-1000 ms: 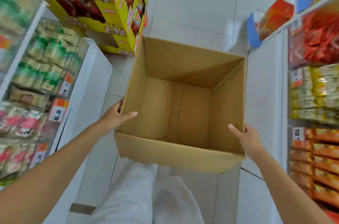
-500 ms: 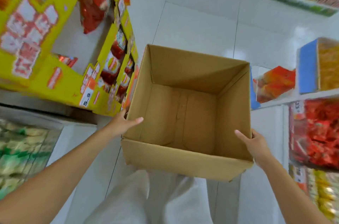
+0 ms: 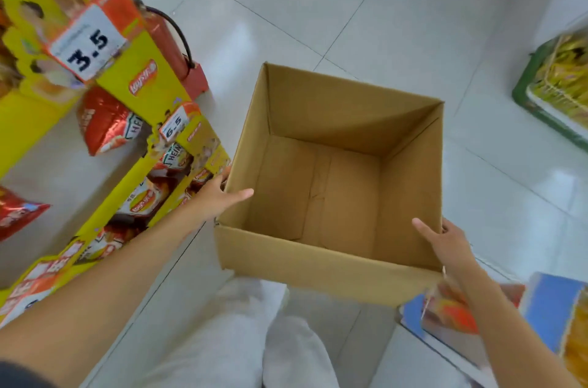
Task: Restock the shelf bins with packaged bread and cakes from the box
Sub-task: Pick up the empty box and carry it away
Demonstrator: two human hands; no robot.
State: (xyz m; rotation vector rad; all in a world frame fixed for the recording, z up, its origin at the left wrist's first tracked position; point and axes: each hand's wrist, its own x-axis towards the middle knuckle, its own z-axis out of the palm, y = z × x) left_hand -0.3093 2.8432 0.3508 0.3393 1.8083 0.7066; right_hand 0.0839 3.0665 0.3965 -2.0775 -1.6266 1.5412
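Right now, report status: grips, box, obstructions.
Left grip holds box left wall, right grip holds right wall. Box empty. Yellow display close on left.

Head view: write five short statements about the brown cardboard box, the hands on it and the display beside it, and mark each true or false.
1. The brown cardboard box holds packaged bread. False: it is empty, and its bare bottom shows.
2. The left hand grips the box's left wall, with the thumb inside. True.
3. The right hand hangs free of the box. False: it grips the right wall near the front corner.
4. A red fire extinguisher stands beside the yellow cardboard display stand. True.
5. The large white price tag on that stand reads 8.8. False: it reads 3.5.
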